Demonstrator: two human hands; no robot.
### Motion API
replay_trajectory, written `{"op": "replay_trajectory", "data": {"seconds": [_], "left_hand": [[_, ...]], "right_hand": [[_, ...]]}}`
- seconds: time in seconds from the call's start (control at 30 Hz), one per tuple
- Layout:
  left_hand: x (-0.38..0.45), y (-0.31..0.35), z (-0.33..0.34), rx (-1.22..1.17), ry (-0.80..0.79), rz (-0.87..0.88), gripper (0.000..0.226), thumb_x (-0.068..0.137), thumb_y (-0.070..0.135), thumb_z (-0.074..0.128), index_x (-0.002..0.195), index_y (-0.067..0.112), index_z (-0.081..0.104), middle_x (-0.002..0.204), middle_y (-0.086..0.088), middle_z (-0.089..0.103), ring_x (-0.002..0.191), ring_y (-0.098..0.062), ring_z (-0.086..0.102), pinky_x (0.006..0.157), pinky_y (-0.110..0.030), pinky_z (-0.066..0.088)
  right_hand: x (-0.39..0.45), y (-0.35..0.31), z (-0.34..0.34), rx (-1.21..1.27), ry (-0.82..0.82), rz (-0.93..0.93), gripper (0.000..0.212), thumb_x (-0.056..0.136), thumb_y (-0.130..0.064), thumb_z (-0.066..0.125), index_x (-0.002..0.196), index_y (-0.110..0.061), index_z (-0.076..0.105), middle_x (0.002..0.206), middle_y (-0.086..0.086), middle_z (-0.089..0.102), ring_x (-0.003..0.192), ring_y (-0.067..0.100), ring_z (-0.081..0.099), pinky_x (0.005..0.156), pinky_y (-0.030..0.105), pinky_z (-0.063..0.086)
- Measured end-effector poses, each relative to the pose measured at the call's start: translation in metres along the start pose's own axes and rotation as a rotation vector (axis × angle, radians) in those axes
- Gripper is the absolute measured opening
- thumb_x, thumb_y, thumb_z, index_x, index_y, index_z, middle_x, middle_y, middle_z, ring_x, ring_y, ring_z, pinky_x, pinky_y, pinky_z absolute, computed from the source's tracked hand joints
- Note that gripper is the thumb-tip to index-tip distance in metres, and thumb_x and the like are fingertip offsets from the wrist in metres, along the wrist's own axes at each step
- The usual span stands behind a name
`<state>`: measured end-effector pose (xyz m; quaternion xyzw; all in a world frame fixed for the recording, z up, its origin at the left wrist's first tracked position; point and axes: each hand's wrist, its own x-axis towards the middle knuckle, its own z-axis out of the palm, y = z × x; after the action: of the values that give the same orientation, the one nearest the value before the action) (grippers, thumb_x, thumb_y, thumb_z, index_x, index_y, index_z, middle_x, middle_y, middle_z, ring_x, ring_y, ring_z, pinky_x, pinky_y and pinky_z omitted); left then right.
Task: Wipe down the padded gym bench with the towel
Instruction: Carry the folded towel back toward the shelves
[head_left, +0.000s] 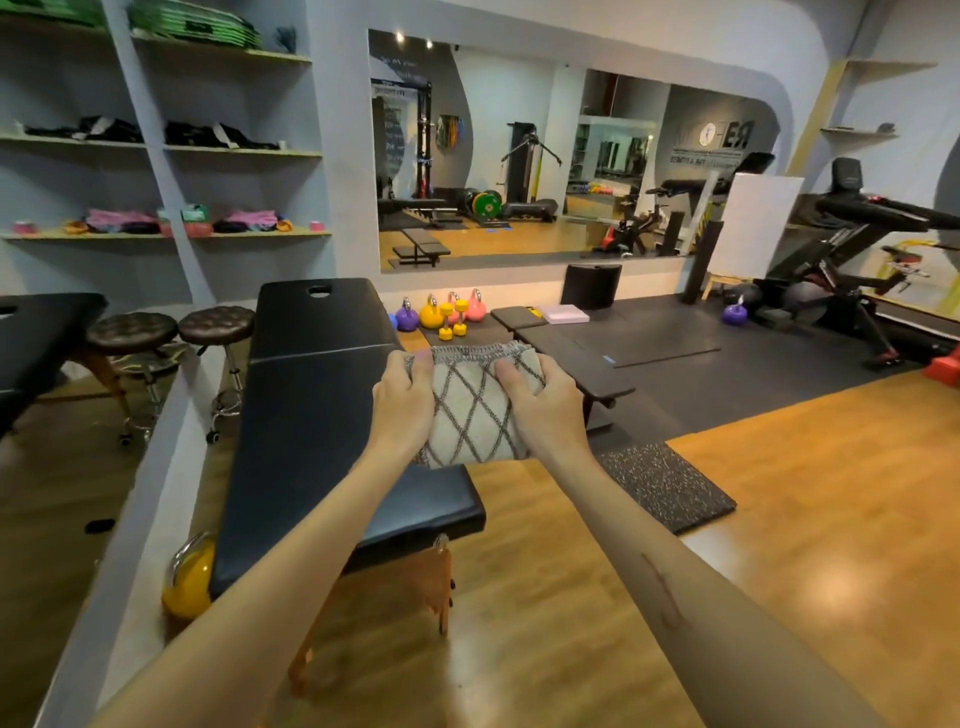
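Beige cloth crossed with a brown diamond pattern is sitting at the centre of the head view: that is the towel (470, 410), folded into a thick pad, and you are holding it with both hands. Your left hand (402, 400) is gripping its left edge with the fingers curled over the top, and your right hand (537, 397) is clutching the right edge the same way. The towel is hanging in front of the right-hand edge of the padded gym bench (311, 415), the long black one running from the lower left of the frame up toward the middle; whether the cloth is already touching the vinyl you cannot tell from this angle.

Nothing looks wiped yet, so you are probably just getting ready for the first pass. To do it well, be bringing the pad leftward until it is lying flat on the upholstery, then be pressing with one open palm rather than pinching the edges. Working in long overlapping strokes from the near end toward the far end with the face hole (319, 290) should be covering the whole surface. Keep the fold tight so loose corners are not dragging, and mind the seam (322, 351) crossing the bench, where grime is likely collecting
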<state>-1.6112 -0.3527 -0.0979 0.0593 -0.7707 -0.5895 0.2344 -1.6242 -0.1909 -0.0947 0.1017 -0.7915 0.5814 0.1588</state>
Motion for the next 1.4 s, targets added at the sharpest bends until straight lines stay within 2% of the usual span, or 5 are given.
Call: {"op": "replay_trajectory", "data": {"seconds": [0.1,0.7,0.93,1.03,1.4], "left_hand": [[0.047,0.003,0.042,0.001,0.038,-0.011,0.036,0.101,0.042,0.038,0.101,0.01,0.054,0.095,-0.008,0.06,0.089,-0.019,0.058,0.078,-0.037,0.048],[0.377,-0.08,0.193,0.019,0.226,-0.025,0.03,0.1,0.044,0.04,0.101,0.016,0.05,0.087,0.003,0.058,0.074,-0.005,0.059,0.048,-0.005,0.042],[0.484,-0.096,0.224,0.101,0.262,-0.131,0.044,0.098,0.055,0.03,0.106,0.019,0.055,0.097,0.003,0.06,0.091,-0.013,0.057,0.073,-0.03,0.044],[0.52,-0.103,0.241,0.135,0.313,-0.078,0.038,0.101,0.049,0.028,0.102,0.02,0.052,0.091,0.002,0.058,0.085,-0.01,0.056,0.065,-0.028,0.041],[0.657,-0.12,0.288,0.201,0.474,-0.029,0.036,0.103,0.042,0.029,0.093,0.013,0.049,0.079,0.001,0.053,0.07,-0.006,0.05,0.052,-0.016,0.037]], "right_hand": [[0.064,0.021,-0.013,0.044,-0.027,0.03,0.024,0.09,-0.047,0.063,0.097,-0.024,0.066,0.091,-0.009,0.069,0.086,0.003,0.063,0.069,0.016,0.046],[0.432,0.164,0.059,0.091,-0.173,-0.001,0.032,0.098,-0.047,0.051,0.102,-0.019,0.066,0.097,-0.002,0.068,0.096,0.015,0.062,0.078,0.032,0.046],[0.552,0.19,0.096,0.123,-0.183,-0.021,0.031,0.099,-0.045,0.051,0.098,-0.018,0.066,0.087,-0.008,0.065,0.085,0.005,0.059,0.069,0.016,0.042],[0.598,0.199,0.105,0.131,-0.224,-0.036,0.029,0.099,-0.045,0.051,0.093,-0.02,0.065,0.083,-0.011,0.064,0.078,-0.005,0.056,0.058,0.006,0.035],[0.753,0.239,0.148,0.234,-0.394,-0.067,0.031,0.099,-0.044,0.051,0.102,-0.017,0.065,0.099,0.001,0.069,0.095,0.014,0.063,0.085,0.038,0.052]]}}
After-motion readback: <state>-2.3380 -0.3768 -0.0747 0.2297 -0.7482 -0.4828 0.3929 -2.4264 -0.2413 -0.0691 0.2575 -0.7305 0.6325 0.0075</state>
